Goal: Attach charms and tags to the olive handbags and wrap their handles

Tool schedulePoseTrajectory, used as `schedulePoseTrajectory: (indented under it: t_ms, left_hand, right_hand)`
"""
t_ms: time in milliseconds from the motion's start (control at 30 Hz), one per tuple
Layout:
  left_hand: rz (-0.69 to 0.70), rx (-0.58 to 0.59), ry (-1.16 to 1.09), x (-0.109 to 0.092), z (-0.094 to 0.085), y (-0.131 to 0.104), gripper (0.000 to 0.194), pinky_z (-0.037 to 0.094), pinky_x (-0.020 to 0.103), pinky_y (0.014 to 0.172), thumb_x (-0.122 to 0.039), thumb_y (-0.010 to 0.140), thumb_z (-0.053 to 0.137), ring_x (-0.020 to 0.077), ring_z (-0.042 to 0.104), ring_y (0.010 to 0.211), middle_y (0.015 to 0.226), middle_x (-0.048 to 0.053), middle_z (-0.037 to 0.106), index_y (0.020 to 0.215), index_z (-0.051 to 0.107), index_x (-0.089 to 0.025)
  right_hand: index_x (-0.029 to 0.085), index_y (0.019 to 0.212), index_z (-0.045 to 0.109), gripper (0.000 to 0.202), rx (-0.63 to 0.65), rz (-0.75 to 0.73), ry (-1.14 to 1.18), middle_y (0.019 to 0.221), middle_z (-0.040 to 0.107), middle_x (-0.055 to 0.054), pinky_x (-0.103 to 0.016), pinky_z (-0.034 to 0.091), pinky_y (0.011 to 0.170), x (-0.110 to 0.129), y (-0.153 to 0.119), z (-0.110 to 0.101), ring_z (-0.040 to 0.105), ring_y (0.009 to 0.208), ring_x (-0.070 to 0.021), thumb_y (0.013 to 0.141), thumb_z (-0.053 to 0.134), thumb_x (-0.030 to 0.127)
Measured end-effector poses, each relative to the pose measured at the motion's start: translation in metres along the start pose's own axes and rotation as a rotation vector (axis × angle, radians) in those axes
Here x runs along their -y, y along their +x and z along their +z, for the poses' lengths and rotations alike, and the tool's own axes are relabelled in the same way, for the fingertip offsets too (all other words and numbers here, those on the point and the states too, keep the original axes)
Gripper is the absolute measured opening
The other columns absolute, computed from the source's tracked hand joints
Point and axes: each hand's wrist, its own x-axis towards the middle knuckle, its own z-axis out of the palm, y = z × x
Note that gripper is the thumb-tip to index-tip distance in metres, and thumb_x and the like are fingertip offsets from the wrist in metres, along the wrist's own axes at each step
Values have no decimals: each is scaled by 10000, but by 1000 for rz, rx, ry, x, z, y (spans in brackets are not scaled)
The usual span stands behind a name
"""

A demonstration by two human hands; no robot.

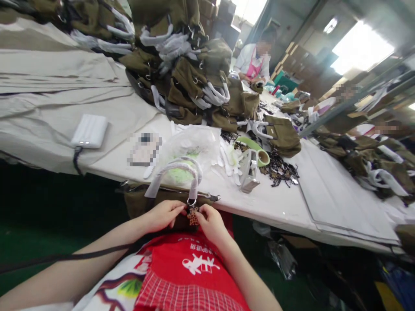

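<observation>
A brown handbag hangs against the table's front edge, its upright handles wrapped in white film. A leopard-patterned bag charm dangles below the metal ring at one handle's base. From the right, my right hand pinches the charm's edge between thumb and fingers. My left hand is closed on the other side of it, fingertips together close to the charm's top. What those left fingertips hold is too small to make out. An open zip end sticks out at the bag's right.
Brown bags are heaped at the back. On the white table lie a clear plastic bag, a tape dispenser, a green tape roll, a pile of charms, a phone and a white power bank. A co-worker sits beyond.
</observation>
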Motion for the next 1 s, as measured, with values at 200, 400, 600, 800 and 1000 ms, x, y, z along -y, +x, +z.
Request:
schedulePoseTrajectory:
  t_ms: [200,400,600,800,1000]
  left_hand:
    - [2,9,-40,0,5,7,415,376,260,473,-534,743,552,148,527,467,635,1,641,884,662,-159]
    - [119,-63,-9,-2,-2,16,316,452,300,678,-479,738,594,221,644,731,719,40,708,737,640,-166]
    - [16,-30,14,-17,-8,2,381,357,249,511,-549,774,571,154,563,517,649,33,710,828,557,-172]
    - [60,-141,218,-17,9,-2,346,340,246,500,-537,795,581,147,537,506,578,-10,629,755,558,-194]
    - [15,-245,439,-14,-2,0,507,293,264,527,-679,728,615,154,498,549,573,1,591,624,589,-184]
  right_hand:
    - [221,685,445,362,146,191,499,586,454,49,-251,442,504,-1,13,20,447,523,-119,729,652,514]
    - [216,690,461,438,143,156,567,571,479,49,-212,394,412,-5,23,16,464,494,-113,672,702,581]
    - [191,727,549,241,157,104,362,590,565,39,-229,448,503,-3,10,4,555,531,-123,759,685,388]
    - [168,863,607,279,236,207,592,628,614,33,-201,439,469,1,9,19,543,510,-101,751,700,406]
    - [166,853,627,399,237,202,763,707,622,16,-202,464,499,-2,16,23,552,587,-102,675,741,504]
